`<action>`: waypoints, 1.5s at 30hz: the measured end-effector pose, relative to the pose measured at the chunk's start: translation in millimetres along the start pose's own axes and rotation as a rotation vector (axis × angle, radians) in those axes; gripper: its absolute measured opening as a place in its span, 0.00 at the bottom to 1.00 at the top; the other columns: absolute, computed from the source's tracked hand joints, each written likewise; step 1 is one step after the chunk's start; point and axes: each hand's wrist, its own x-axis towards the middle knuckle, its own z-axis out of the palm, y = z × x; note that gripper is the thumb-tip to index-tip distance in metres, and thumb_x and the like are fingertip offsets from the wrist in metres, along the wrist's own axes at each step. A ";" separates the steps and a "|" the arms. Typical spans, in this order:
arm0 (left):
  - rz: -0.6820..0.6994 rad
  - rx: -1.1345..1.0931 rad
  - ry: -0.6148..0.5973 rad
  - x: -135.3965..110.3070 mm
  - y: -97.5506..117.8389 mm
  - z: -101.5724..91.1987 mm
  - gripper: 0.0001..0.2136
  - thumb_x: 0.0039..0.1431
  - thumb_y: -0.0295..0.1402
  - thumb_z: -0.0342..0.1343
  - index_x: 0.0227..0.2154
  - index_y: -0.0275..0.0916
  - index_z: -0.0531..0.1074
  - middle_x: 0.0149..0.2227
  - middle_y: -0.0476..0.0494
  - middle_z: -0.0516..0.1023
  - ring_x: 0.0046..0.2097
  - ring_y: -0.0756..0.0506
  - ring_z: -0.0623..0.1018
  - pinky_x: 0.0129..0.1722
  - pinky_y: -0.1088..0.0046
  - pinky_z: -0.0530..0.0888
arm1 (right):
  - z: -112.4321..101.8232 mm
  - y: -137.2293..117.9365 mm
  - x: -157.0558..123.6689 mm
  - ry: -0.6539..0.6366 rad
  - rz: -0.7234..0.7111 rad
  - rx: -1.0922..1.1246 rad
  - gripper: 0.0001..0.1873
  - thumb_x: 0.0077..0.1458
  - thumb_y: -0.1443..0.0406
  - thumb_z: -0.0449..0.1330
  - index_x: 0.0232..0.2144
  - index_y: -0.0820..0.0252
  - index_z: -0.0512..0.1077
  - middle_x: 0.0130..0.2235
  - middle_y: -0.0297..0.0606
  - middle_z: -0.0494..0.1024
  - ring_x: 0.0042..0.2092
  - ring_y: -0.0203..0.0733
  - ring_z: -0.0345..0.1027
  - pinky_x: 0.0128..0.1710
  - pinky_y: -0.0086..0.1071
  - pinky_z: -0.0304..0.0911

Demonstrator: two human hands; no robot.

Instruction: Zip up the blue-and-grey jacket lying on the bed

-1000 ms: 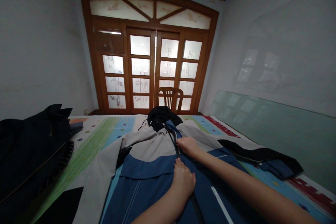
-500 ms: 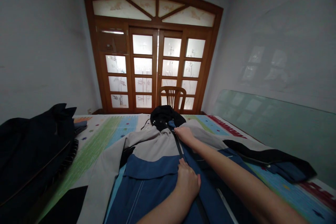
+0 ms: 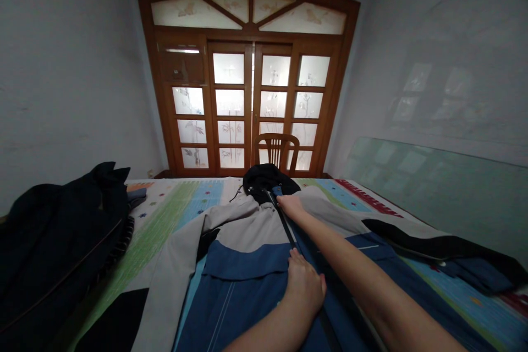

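Observation:
A grey and blue jacket (image 3: 243,242) with a black hood (image 3: 268,179) lies face up on the bed, its sleeves spread to both sides. My left hand (image 3: 304,286) presses flat on the blue chest panel beside the black zipper line (image 3: 289,234), fingers stretched out. My right hand (image 3: 291,207) reaches far up to the collar and is closed at the top of the zipper; what it pinches is too small to make out.
A heap of dark clothing (image 3: 58,242) lies at the left on the colourful striped bedsheet (image 3: 165,203). A wooden chair (image 3: 275,149) stands behind the bed before wooden glazed doors (image 3: 251,104). A glass pane (image 3: 433,187) leans on the right wall.
My right hand has slid along the zipper line toward the collar and hood. My left hand has stayed pressed on the blue panel. The view has shifted slightly.

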 end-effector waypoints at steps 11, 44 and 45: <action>-0.016 -0.006 0.044 1.0 2.4 9.8 0.20 0.51 0.32 0.50 0.42 0.17 0.66 0.45 0.16 0.65 0.47 0.30 0.67 0.38 0.56 0.66 | 2.3 7.0 10.3 0.108 0.038 0.012 0.13 0.55 0.62 0.51 0.41 0.63 0.64 0.40 0.38 0.68 0.39 0.38 0.65 0.37 0.38 0.63; 0.028 0.110 0.074 -1.2 1.8 -2.1 0.20 0.55 0.34 0.46 0.40 0.15 0.66 0.42 0.18 0.68 0.44 0.34 0.71 0.35 0.62 0.69 | -12.9 20.6 56.9 0.337 0.168 0.311 0.15 0.57 0.60 0.43 0.40 0.60 0.66 0.40 0.43 0.71 0.41 0.45 0.65 0.34 0.32 0.58; 0.028 0.101 0.082 -1.0 1.0 -0.7 0.20 0.55 0.34 0.46 0.40 0.16 0.67 0.42 0.18 0.68 0.44 0.34 0.71 0.35 0.62 0.69 | -14.0 20.0 54.2 0.330 0.117 0.325 0.15 0.57 0.60 0.43 0.41 0.60 0.65 0.43 0.42 0.69 0.42 0.44 0.64 0.36 0.32 0.58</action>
